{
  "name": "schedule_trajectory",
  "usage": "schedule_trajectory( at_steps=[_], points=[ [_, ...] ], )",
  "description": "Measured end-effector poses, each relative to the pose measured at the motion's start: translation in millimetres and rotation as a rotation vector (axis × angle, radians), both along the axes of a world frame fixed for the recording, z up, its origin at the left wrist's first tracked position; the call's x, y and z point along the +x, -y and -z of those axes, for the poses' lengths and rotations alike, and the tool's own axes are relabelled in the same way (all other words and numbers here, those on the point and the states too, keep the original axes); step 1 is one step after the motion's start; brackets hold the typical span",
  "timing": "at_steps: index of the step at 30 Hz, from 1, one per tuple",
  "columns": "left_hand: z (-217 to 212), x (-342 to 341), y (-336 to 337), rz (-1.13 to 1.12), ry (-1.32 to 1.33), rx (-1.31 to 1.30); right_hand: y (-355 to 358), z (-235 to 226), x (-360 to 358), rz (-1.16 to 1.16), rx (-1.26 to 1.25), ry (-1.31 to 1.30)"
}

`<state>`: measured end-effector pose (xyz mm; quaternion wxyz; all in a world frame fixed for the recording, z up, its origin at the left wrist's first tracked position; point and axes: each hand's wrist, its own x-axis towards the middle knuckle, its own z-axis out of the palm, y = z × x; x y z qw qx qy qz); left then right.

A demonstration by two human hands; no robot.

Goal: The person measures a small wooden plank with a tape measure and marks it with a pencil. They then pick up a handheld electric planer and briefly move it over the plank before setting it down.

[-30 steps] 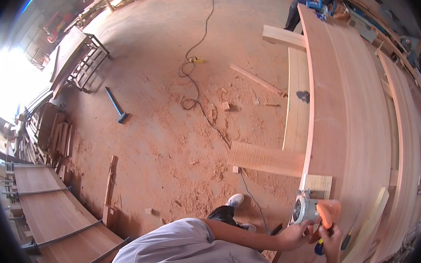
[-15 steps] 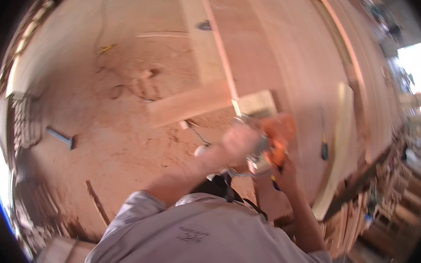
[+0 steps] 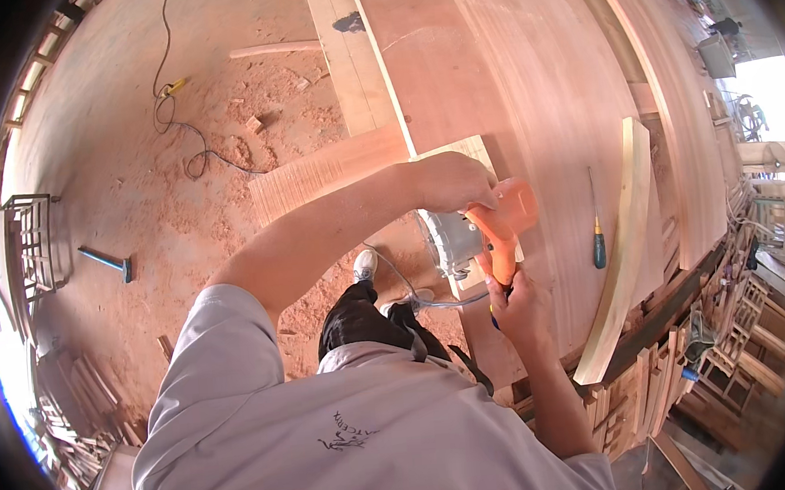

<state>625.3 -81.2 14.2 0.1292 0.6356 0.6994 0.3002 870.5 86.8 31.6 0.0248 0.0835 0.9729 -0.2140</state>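
Note:
An orange and grey circular saw sits at the left edge of a large reddish plywood sheet, over a pale wood piece. My right hand is wrapped round the lower end of its orange handle. Bent across from the left, my left arm brings my left hand onto the top of the saw, fingers curled down over its far side. The saw's grey metal guard faces left; its blade cannot be made out. From the handle a cable runs left past my legs.
On the sheet to the right lie a screwdriver and a long pale wood strip. A blue hammer, a yellow tool with a cord and sawdust cover the floor at left. Wood offcuts are stacked at lower right.
The view has steadied from a blur and shifted slightly. My left hand has moved up and right over the saw. My right hand stays on the handle.

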Motion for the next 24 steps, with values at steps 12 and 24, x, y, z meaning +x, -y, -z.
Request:
schedule_trajectory(
  at_steps=[12, 24],
  points=[
    [0.2, -6.1, -19.1, 0.041, -0.204, -0.004, 6.6, 4.8, -0.3, 0.103, 0.0, -0.003],
    [2.5, -4.7, -16.6, -0.021, -0.083, -0.042, 11.2, -1.7, -3.6, 0.134, -0.002, 0.011]
  ],
)
